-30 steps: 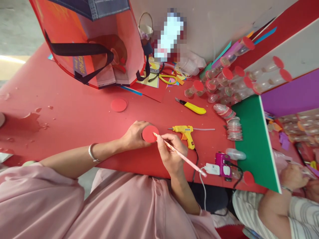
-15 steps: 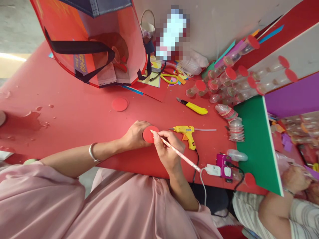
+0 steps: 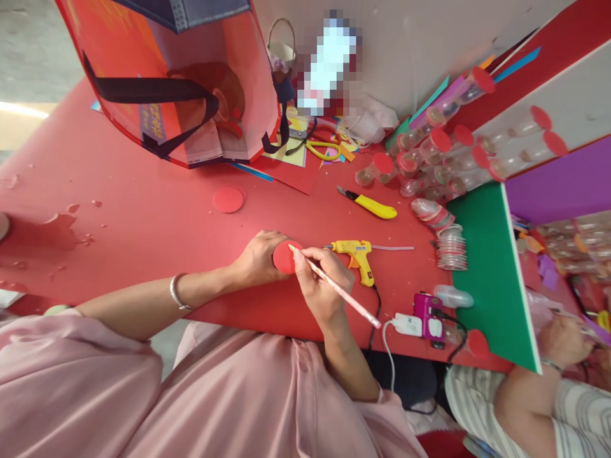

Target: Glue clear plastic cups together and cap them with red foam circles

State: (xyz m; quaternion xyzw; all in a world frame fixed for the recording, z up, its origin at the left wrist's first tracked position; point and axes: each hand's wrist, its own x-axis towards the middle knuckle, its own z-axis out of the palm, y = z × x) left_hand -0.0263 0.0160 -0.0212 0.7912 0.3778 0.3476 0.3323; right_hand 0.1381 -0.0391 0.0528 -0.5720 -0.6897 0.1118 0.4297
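Observation:
My left hand [image 3: 262, 257] is closed at the edge of a red disc [image 3: 283, 257], steadying it over the table; whatever is under the disc is hidden by the hand. A pink pencil [image 3: 346, 294] sits in the writing grip of my right hand [image 3: 324, 283], its tip touching the disc's face near the upper edge. Behind my hands, another red disc [image 3: 228, 200] lies flat on the red table. Just right of my right hand rests a yellow glue gun [image 3: 356, 254] with a clear glue stick in its back.
A yellow utility knife [image 3: 375, 205] and yellow-handled scissors [image 3: 324, 150] lie farther back. Red-capped plastic pieces [image 3: 439, 143] and stacked plastic cups [image 3: 452, 248] stand right, by a green board [image 3: 496, 280]. A large bag [image 3: 267, 70] stands back left. A co-worker's arm [image 3: 529, 401] is at right.
The pencil tip has shifted slightly up across the disc's face. My left hand and the disc stay almost where they were.

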